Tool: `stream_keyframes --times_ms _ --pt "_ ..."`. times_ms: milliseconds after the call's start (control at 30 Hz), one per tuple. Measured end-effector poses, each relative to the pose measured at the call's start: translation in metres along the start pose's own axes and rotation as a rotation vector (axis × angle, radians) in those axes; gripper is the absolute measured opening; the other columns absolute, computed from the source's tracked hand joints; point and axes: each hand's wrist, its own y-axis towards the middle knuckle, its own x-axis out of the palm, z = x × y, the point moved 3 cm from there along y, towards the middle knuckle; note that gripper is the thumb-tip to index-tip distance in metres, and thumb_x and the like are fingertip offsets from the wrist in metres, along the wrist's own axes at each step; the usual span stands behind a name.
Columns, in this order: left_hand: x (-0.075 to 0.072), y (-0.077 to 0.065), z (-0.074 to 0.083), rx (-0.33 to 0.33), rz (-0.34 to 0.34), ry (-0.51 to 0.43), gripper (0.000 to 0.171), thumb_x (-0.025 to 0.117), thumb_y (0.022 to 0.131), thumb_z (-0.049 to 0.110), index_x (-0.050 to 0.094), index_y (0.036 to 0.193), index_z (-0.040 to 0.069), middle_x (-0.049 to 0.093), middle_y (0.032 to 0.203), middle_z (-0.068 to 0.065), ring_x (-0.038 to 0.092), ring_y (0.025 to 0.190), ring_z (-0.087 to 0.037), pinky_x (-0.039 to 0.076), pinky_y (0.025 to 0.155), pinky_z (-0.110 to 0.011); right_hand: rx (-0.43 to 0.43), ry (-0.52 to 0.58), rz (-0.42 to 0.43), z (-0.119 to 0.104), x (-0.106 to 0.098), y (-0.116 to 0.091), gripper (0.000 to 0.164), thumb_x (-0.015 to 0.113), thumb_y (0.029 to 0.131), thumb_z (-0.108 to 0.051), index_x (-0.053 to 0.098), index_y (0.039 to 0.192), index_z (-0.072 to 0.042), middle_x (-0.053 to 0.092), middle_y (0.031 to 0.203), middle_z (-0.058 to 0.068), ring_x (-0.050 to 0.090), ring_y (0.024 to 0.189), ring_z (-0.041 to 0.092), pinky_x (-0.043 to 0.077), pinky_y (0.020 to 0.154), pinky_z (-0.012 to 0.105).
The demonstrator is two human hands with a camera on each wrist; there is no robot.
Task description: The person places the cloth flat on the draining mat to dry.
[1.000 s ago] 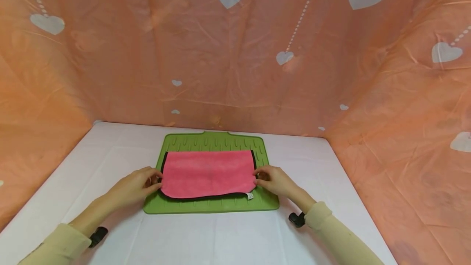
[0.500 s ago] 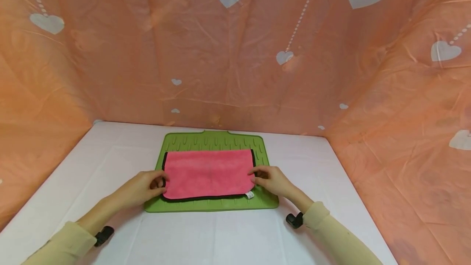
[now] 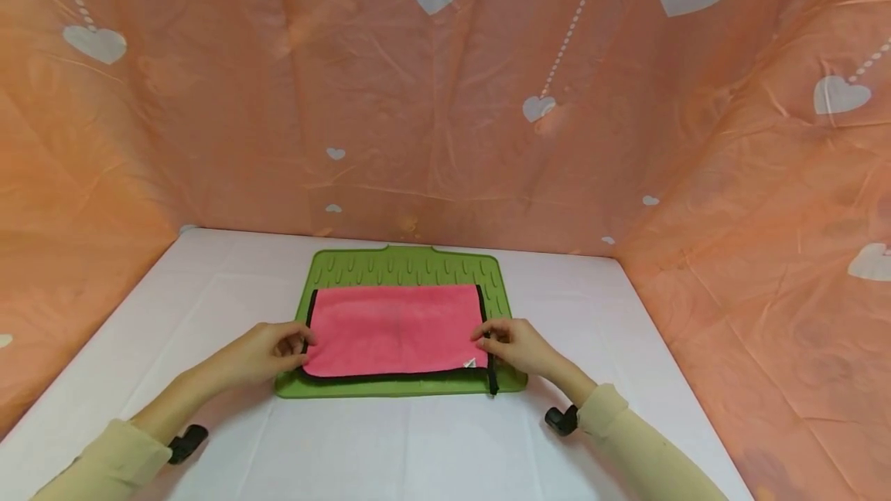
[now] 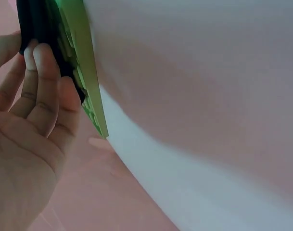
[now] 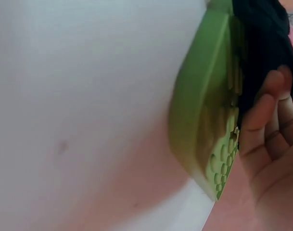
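A pink towel [image 3: 397, 329] with black edging lies folded on a green ridged mat [image 3: 445, 386]. My left hand [image 3: 267, 350] pinches the towel's left edge between thumb and fingers. In the left wrist view its fingers [image 4: 45, 79] bend against the dark edging [image 4: 35, 24]. At the opposite edge, my right hand [image 3: 522, 345] pinches the towel near its lower right corner. The right wrist view has the fingers [image 5: 261, 113] on the black edging [image 5: 264, 45]. A white label [image 3: 470, 362] shows at the lower right, and a bit of black edging hangs beside it.
The mat sits on a white-covered table [image 3: 362, 451]. Orange curtains [image 3: 445, 130] with white hearts stand behind and on both sides. A small black device [image 3: 188, 443] is on the left wrist, another black device [image 3: 561, 420] on the right.
The towel's lower right corner has shifted, and black edging now shows below the right hand. The label lies over the pink cloth. Both hands have moved only slightly.
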Motion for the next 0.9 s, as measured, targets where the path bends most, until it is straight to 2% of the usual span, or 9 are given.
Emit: stream_keyframes --times_ms 200,467,700,900 --pt "0.002 -0.003 -0.004 0.009 -0.038 -0.010 0.021 0.075 0.095 0.010 0.069 0.114 0.003 0.060 0.085 0.005 0.054 0.075 -0.004 0.050 0.064 -0.023 0.002 -0.061 -0.045 0.005 0.005 -0.004 0.012 0.069 0.101 -0.019 0.075 0.110 -0.014 0.057 0.073 -0.009 0.050 0.062 0.005 0.044 0.057 0.022" --pt "0.005 -0.002 -0.004 0.020 -0.059 0.018 0.021 0.073 0.097 0.016 0.069 0.114 0.003 0.058 0.081 0.008 0.051 0.072 -0.003 0.047 0.063 -0.023 -0.060 -0.186 -0.074 0.007 0.009 -0.005 0.013 0.071 0.101 -0.021 0.076 0.111 -0.015 0.060 0.075 -0.014 0.051 0.067 0.001 0.045 0.061 0.022" --pt "-0.002 0.001 -0.001 0.004 0.033 0.097 0.013 0.073 0.098 0.017 0.071 0.109 0.010 0.058 0.085 0.008 0.052 0.076 -0.004 0.048 0.065 -0.023 -0.036 -0.155 -0.003 0.004 -0.004 0.002 0.014 0.072 0.099 -0.019 0.077 0.111 -0.013 0.063 0.077 -0.011 0.052 0.064 0.003 0.045 0.056 0.022" --pt "-0.011 0.021 0.002 -0.004 0.124 0.147 0.012 0.074 0.096 0.012 0.072 0.108 0.008 0.066 0.095 0.005 0.058 0.082 -0.010 0.052 0.068 -0.025 -0.064 -0.171 0.127 -0.003 -0.018 0.020 0.017 0.070 0.098 -0.013 0.076 0.113 -0.006 0.071 0.092 -0.001 0.062 0.076 0.011 0.053 0.063 0.025"
